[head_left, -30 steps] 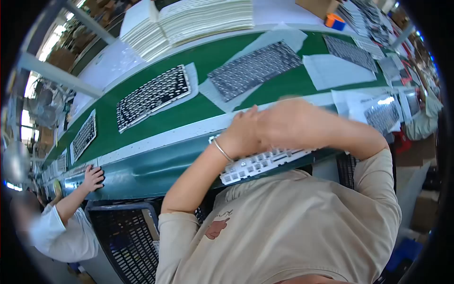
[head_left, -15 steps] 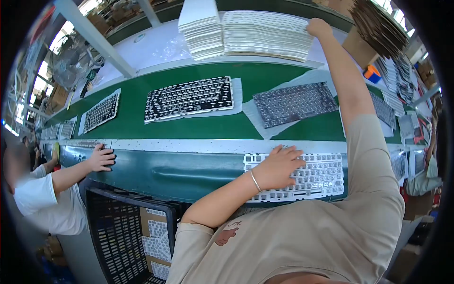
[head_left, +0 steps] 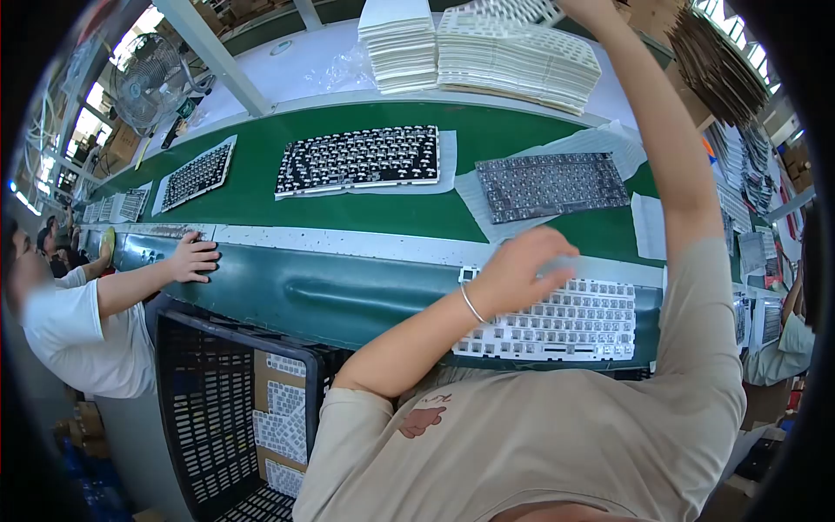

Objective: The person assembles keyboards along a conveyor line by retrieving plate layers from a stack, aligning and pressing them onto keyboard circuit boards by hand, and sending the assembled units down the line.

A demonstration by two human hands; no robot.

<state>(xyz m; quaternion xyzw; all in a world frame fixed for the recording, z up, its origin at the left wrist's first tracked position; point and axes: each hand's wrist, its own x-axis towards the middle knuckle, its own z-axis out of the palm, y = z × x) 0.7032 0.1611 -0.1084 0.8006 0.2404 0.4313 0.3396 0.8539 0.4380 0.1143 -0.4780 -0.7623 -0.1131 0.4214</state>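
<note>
A white keyboard plate (head_left: pixel 583 326) with rows of square openings lies on the padded green front edge of the bench, close to my body. My left hand (head_left: pixel 526 271), with a bracelet at its wrist, is over the plate's left part, fingers bent and apart, nothing in them. At the top, my right hand (head_left: pixel 593 10) grips a thin white perforated sheet (head_left: pixel 504 16) by its right end. That sheet is tilted above a stack of similar white sheets (head_left: pixel 517 65). The right fingertips are partly cut off by the frame edge.
On the green belt (head_left: pixel 365 213) lie a black-and-white keyboard assembly (head_left: pixel 361 161), a dark keyboard part (head_left: pixel 552 185) on white wrapping and a smaller assembly (head_left: pixel 198 177). A co-worker's hand (head_left: pixel 193 258) rests on the edge at left. A black crate (head_left: pixel 209 409) stands below.
My right hand has lifted the perforated sheet off the stack, up and leftward. My left hand has risen from the plate, its fingers now bent. The view has shifted slightly.
</note>
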